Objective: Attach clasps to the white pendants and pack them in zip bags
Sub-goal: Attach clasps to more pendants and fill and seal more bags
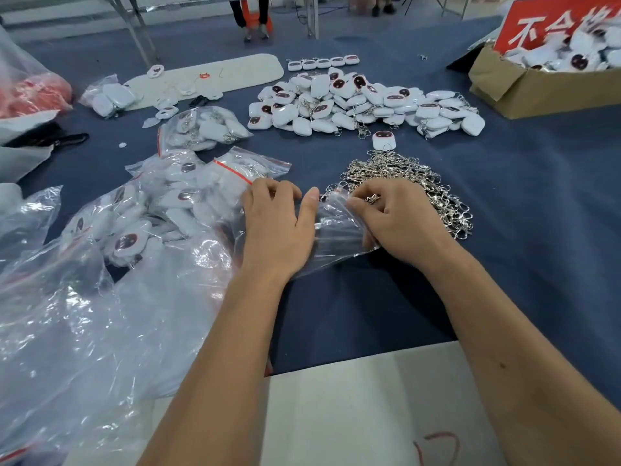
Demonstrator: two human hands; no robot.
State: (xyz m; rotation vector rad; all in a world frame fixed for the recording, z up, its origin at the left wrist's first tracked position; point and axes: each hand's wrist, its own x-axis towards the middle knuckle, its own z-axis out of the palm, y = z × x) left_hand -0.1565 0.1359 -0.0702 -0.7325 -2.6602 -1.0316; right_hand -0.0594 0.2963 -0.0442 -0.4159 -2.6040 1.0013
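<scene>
Pendants (366, 105), white, glossy, dark-red oval faces, lay heaped mid-table beyond the clasps (403, 183). Left hand (275, 223) and right hand (393, 220) both pinched an empty clear zip bag (336, 230). Red sign (554, 21) showed "不合".

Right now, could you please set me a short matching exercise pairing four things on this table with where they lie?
Things:
1. pile of metal clasps
2. cardboard box
3. row of five pendants
4. empty zip bag

Places:
A. far right corner of the table
B. held between both hands
C. lined up beyond the big loose pendant heap
D. just beyond the right hand

Pairs: 1-D, 2-A, 3-C, 4-B
</scene>
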